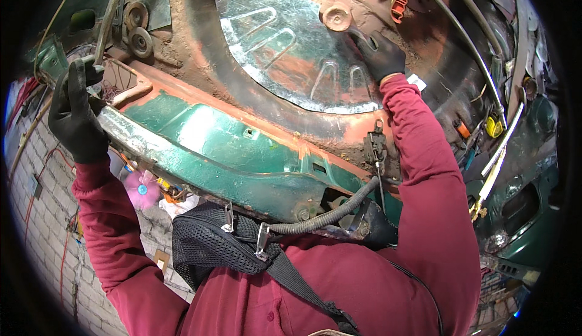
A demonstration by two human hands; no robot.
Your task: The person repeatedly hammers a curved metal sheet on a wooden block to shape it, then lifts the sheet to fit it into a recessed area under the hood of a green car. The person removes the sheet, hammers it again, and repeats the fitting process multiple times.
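Fingers of the black-gloved left hand (77, 118) look mostly straight and loose at the end of the green, patchily painted metal panel (230, 148), not wrapped round anything as far as I can see. Just this side of the panel, a black mesh bag (212, 239) is strapped to the person. Past it, the black-gloved right hand (385, 57) has bent fingers with 1 poking out, over the big silver-and-green curved metal sheet (273, 39), right beside a round brown metal cap (336, 18). Can't tell if it's gripping anything. That sheet lies over the round, dirty well (257, 103). How far along? Looks roughly seated to me, but I spot 0 screws on its lower curve, so can't say it's fastened; grime and orange-red patches remain around it. Farther back: 2 round rusty discs (140, 42).
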